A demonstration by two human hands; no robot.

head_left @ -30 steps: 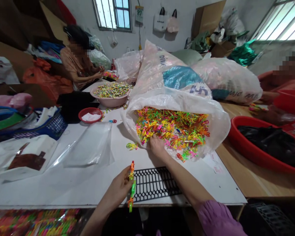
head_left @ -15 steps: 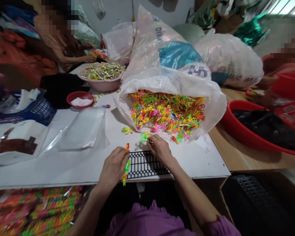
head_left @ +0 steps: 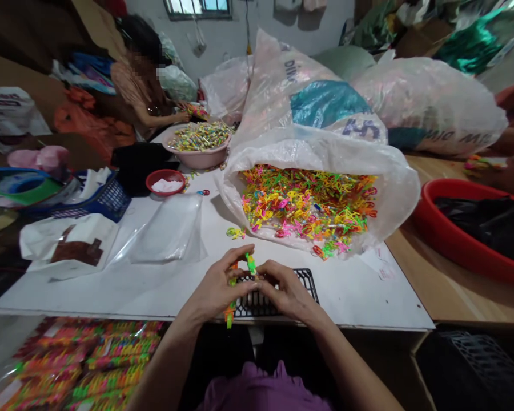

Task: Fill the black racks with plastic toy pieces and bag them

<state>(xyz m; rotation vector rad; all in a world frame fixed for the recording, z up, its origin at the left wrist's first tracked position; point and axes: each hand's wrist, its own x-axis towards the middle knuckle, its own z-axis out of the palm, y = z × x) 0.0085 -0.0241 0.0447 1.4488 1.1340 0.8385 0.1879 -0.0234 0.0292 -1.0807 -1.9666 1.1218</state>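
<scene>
Over a black plastic grid rack (head_left: 309,283), my two hands meet around a small green and yellow plastic toy (head_left: 251,264). My left hand (head_left: 218,282) curls about the toy, with its forefinger above and thumb below. The fingers of my right hand (head_left: 289,288) are pinched at the toy's lower end, partly hiding it. Along the rack's left edge stand orange and green plastic toys (head_left: 230,311), half covered by my left hand. Just beyond my hands, a large white sack (head_left: 400,182) lies with its mouth toward me, full of colourful little plastic toys (head_left: 300,205).
A red bowl (head_left: 180,185) and clear plastic bags (head_left: 171,228) lie to the left. Behind them, a person (head_left: 139,91) works by a pink basin (head_left: 197,158) of small wrapped pieces. A red tub (head_left: 445,240) stands right. Packed toy bags (head_left: 89,359) lie below the table.
My right hand has come back from the sack's mouth with the green toy and met my left hand over the rack. The view has turned slightly left.
</scene>
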